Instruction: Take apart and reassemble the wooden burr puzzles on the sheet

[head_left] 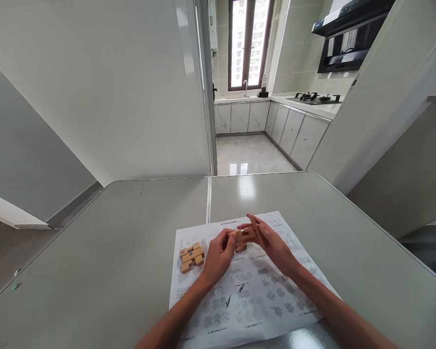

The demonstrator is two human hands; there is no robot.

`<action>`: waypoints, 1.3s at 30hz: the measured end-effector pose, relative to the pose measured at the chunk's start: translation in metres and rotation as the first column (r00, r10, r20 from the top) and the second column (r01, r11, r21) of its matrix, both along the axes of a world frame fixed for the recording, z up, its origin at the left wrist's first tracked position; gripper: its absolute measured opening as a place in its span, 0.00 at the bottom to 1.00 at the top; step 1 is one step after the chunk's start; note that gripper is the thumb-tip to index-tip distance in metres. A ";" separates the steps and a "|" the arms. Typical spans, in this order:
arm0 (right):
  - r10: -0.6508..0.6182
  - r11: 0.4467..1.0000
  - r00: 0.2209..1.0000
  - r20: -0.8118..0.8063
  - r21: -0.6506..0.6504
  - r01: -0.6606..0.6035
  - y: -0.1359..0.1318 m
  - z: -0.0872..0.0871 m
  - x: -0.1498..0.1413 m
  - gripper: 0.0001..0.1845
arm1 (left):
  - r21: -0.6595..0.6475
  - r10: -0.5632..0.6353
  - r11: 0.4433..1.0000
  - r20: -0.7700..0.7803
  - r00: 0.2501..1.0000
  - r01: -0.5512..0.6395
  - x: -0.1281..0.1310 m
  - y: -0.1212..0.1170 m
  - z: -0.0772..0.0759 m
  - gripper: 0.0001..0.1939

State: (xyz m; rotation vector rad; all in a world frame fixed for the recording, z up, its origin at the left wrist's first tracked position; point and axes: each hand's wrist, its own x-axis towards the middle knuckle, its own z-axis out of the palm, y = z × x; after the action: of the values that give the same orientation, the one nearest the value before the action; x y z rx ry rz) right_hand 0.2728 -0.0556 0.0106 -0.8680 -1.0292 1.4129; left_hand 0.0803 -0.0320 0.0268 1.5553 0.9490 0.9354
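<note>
Both hands meet over a printed paper sheet (250, 295) on the table. My left hand (218, 254) and my right hand (271, 242) pinch a small cluster of wooden puzzle pieces (244, 236) held between them, fingers curled round it. A second group of notched wooden blocks (191, 257) lies on the sheet, just left of my left hand and untouched.
The grey table (112, 252) has a seam down its middle. Behind it stands a white wall, and a doorway opens onto a kitchen with cabinets (294, 128), a hob and a window. A small green speck (15, 286) lies near the table's left edge.
</note>
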 end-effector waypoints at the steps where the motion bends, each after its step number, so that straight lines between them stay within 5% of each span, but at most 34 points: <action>1: -0.004 1.000 1.000 0.020 0.011 0.004 0.000 -0.001 0.000 0.28 | -0.047 0.009 0.999 0.057 0.998 -0.006 0.000 0.002 -0.001 0.22; 7: -0.007 0.998 0.991 0.134 0.055 0.000 0.000 -0.001 -0.002 0.27 | -0.100 0.051 0.994 0.146 0.988 -0.036 -0.002 0.005 -0.003 0.21; 20: 0.157 0.976 0.964 -0.214 -0.114 -0.184 -0.006 0.000 -0.012 0.16 | -0.097 -0.011 0.995 0.148 0.989 0.025 0.002 0.002 -0.007 0.20; 24: 0.236 0.959 0.955 -0.180 -0.116 -0.259 -0.008 -0.006 -0.020 0.25 | -0.067 -0.017 0.997 0.113 0.994 0.024 0.004 0.000 -0.006 0.20; 39: 0.227 0.970 0.970 -0.086 -0.073 -0.233 -0.013 -0.005 -0.028 0.24 | 0.003 -0.010 1.000 0.023 1.000 0.010 0.005 -0.004 -0.001 0.21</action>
State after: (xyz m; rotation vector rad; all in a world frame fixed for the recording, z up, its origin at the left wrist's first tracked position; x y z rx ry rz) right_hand 0.2445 -0.0684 0.0056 -0.7653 -1.0439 1.6821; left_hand 0.0850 -0.0358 0.0255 1.5470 0.9237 0.9461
